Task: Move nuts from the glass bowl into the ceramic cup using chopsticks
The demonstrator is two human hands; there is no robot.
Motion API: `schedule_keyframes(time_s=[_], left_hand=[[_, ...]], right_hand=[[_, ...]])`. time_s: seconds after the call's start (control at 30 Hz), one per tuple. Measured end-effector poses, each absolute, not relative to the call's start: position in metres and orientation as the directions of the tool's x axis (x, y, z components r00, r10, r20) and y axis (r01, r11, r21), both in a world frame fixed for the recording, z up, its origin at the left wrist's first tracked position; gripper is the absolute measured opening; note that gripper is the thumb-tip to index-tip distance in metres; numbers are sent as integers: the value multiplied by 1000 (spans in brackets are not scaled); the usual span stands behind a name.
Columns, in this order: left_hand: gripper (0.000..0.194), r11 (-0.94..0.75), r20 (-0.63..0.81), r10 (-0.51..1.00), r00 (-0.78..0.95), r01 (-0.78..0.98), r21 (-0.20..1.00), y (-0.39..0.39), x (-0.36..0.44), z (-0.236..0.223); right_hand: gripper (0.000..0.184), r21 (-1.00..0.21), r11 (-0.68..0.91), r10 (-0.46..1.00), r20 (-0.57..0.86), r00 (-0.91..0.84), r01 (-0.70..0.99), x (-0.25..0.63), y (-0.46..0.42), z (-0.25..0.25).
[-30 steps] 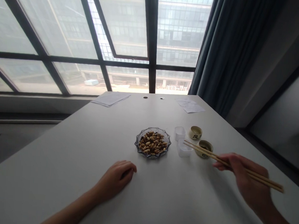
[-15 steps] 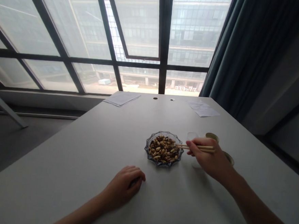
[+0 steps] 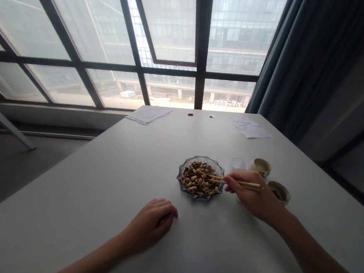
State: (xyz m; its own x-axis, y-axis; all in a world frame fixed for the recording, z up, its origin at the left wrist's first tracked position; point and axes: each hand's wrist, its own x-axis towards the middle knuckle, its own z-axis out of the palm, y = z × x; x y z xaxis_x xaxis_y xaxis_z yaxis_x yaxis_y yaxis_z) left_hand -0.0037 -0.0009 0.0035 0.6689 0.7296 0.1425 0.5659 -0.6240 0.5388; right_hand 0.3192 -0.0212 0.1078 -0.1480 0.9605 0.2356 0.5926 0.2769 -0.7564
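A glass dish (image 3: 181, 181) full of mixed nuts sits mid-table. My right hand (image 3: 252, 195) is closed around a pair of wooden chopsticks (image 3: 244, 184), whose tips rest in the nuts at the dish's right side. My left hand (image 3: 152, 224) lies on the white table (image 3: 104, 181) in front of the dish, fingers loosely curled under, holding nothing I can see. Just right of the dish stand a clear plastic cup (image 3: 238, 163) and two small ceramic cups (image 3: 261, 167) (image 3: 279, 192). My right hand partly hides what lies behind it.
Paper sheets lie at the far left (image 3: 147, 114) and far right (image 3: 251, 129) of the table. Two cable holes (image 3: 190, 114) are near the far edge. Large windows stand beyond, and a dark curtain (image 3: 286, 65) hangs at the right.
My right hand swung left from beside the cups, bringing the chopstick tips into the dish of nuts. The left hand stayed put. The view shifted slightly.
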Motion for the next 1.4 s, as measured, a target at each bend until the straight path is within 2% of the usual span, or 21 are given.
schedule_keyframes(time_s=[0.37, 0.67, 0.83, 0.97, 1.03, 1.17, 1.3, 1.4], left_hand=[[23, -625, 165, 735, 657, 563, 542, -3, -2, 8], [23, -623, 167, 739, 653, 567, 539, -3, -2, 8], [23, -633, 174, 732, 658, 564, 531, -3, -1, 10], [23, -625, 162, 740, 653, 578, 524, -2, -2, 9], [22, -623, 156, 740, 654, 580, 525, -1, -3, 7], [21, -634, 165, 733, 659, 575, 517, 1, -5, 5], [23, -640, 173, 732, 659, 577, 508, 2, -5, 5], [23, -639, 171, 735, 656, 584, 501, 3, -4, 5]], right_hand=[[47, -836, 224, 973, 221, -66, 502, 323, -14, 91], [46, -923, 136, 975, 189, 117, 359, 325, -16, 96], [50, -956, 148, 925, 224, 306, 253, 344, -41, 126], [49, -948, 171, 848, 281, 449, 268, 377, -80, 146], [42, -934, 192, 764, 335, 551, 301, 397, -101, 147], [33, -925, 165, 601, 369, 709, 341, 430, -139, 125], [36, -927, 186, 552, 373, 746, 326, 444, -160, 82], [41, -954, 169, 585, 300, 754, 249, 449, -164, 53]])
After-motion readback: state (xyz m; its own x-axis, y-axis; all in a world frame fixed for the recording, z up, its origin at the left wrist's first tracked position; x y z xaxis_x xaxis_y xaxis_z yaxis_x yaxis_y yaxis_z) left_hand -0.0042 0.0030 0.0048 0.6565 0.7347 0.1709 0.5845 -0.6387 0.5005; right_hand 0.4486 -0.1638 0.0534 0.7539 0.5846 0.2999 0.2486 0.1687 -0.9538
